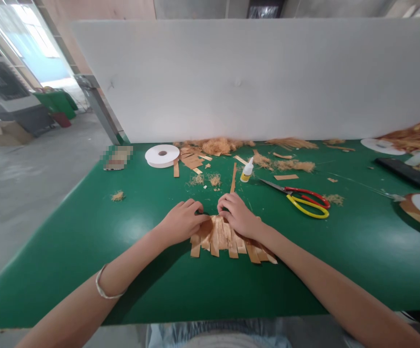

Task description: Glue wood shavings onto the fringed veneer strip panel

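Fringe (pixel 220 237) of tan strips, laid flat on the green table (pixel 148 290). Pinched its upper edge between fingers of left hand (pixel 183 220) and right hand (pixel 241 217), apparently to hold strips aligned. Had white bottle (pixel 247 172) and scissors (pixel 292 189) just beyond, handles rightward, probably for quick reach.

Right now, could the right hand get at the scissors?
Likely yes: the right hand would have to leave the fringed strips, but the scissors lie to its right, with the yellow-labelled bottle off that path.
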Action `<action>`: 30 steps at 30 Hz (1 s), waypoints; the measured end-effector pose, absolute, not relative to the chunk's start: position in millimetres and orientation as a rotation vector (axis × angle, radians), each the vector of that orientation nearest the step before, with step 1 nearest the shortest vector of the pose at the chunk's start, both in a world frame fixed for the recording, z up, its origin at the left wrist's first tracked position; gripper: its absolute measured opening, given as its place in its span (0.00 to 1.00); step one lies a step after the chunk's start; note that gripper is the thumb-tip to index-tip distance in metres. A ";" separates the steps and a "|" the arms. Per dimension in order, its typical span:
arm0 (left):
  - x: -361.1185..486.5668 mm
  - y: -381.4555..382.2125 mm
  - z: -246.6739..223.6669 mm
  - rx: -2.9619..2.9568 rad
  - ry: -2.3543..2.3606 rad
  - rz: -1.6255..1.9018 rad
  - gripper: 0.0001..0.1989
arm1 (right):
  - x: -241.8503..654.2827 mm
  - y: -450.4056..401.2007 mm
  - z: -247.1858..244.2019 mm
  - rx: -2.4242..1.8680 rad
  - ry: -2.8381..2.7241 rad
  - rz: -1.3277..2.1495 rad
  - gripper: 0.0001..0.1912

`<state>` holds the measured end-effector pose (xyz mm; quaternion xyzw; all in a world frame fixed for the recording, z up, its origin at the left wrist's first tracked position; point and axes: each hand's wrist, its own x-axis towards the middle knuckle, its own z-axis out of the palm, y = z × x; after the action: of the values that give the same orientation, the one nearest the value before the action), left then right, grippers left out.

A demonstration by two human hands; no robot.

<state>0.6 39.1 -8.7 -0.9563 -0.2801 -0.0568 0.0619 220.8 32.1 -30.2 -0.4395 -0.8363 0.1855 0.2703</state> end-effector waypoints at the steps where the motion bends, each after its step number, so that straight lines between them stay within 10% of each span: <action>1: 0.6 39.2 -8.8 -2.893 -0.846 -0.174 0.15 | 222.3 32.1 -29.2 -1.174 -2.264 0.498 0.10; 19: 0.2 36.9 -8.1 -2.933 -0.896 -0.182 0.14 | 225.4 12.8 -15.0 -0.890 -2.336 0.920 0.21; 30: 0.2 34.9 -10.0 -2.920 -0.945 -0.239 0.13 | 213.4 5.8 -16.5 -0.957 -2.531 0.444 0.19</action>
<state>0.2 34.9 -10.0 -0.9480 -0.3070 -0.0777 0.0315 213.4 5.8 -16.5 -0.3419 -0.9047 0.1587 0.1986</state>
